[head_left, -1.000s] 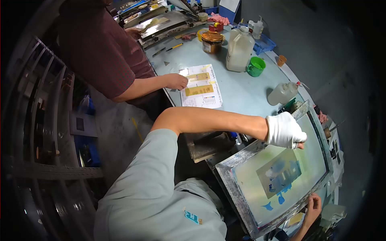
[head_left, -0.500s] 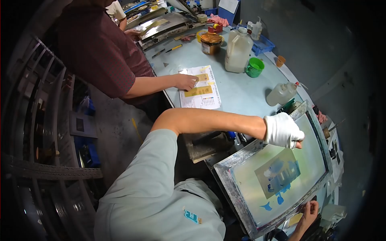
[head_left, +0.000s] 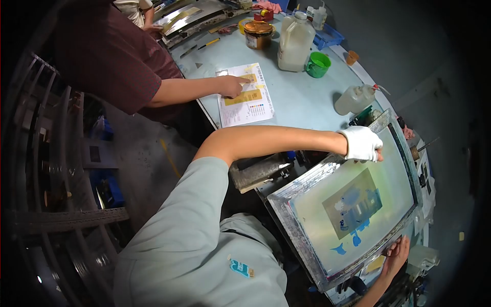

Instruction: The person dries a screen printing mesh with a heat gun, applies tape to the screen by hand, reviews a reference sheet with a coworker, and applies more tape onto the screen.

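My left hand (head_left: 363, 144), in a white glove with bare fingertips, is closed above the upper part of a framed screen (head_left: 302, 215); what its fingers hold, if anything, is hidden. A grey rectangle with blue patches (head_left: 353, 203) lies within the frame. At the screen's lower right edge, the fingers of my right hand (head_left: 396, 256) are bare and curled; whatever they grip is too small to name. Across the table, a co-worker's hand (head_left: 232, 86) has a finger extended onto a printed sheet (head_left: 246, 115) with gold-coloured strips.
On the light table (head_left: 302, 110) are a large jug (head_left: 296, 43), a green cup (head_left: 318, 65), a copper-lidded can (head_left: 258, 35) and a squeeze bottle (head_left: 353, 100). A second frame (head_left: 197, 20) lies at the top. Metal shelving (head_left: 66, 217) stands left.
The view has shifted, moving the table's contents upward. The co-worker's hand has moved farther over the sheet and extended a finger. My gloved hand stays closed over the screen.
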Demonstrator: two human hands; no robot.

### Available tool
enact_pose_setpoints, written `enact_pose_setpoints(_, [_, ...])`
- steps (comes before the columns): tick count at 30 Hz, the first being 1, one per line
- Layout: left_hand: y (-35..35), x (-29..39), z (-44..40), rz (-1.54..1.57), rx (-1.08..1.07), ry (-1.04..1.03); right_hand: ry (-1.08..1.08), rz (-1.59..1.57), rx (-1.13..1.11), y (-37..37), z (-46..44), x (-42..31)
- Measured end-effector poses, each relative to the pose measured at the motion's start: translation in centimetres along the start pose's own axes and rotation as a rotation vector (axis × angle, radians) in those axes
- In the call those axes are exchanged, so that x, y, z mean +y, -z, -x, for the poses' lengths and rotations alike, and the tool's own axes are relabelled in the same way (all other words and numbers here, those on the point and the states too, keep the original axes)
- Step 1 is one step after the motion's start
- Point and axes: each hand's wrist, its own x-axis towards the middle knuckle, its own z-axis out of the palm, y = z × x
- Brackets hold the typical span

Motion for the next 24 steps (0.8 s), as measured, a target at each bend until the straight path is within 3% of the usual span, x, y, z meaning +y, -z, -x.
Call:
enact_pose_setpoints(7, [-1.4, -1.6, -1.8, 0.002, 0.05, 0.012, 0.197, 0.091, 0.152, -2.0, -3.2, 1.1])
enact_pose_setpoints(9, [-2.1, -2.4, -2.1, -0.14, 0.267, -0.159, 0.216, 0.176, 0.178, -2.1, -3.5, 2.1])
enact_pose_setpoints(13, [-3.3, -2.6, -2.0, -0.135, 0.349, -0.131, 0.264, 0.117, 0.223, -2.5, -3.8, 2.8])
enact_pose_setpoints(24, [-4.0, -2.9, -2.0, -0.19, 0.398, -0.148, 0.344, 0.195, 0.362, -4.2, -3.1, 2.8])
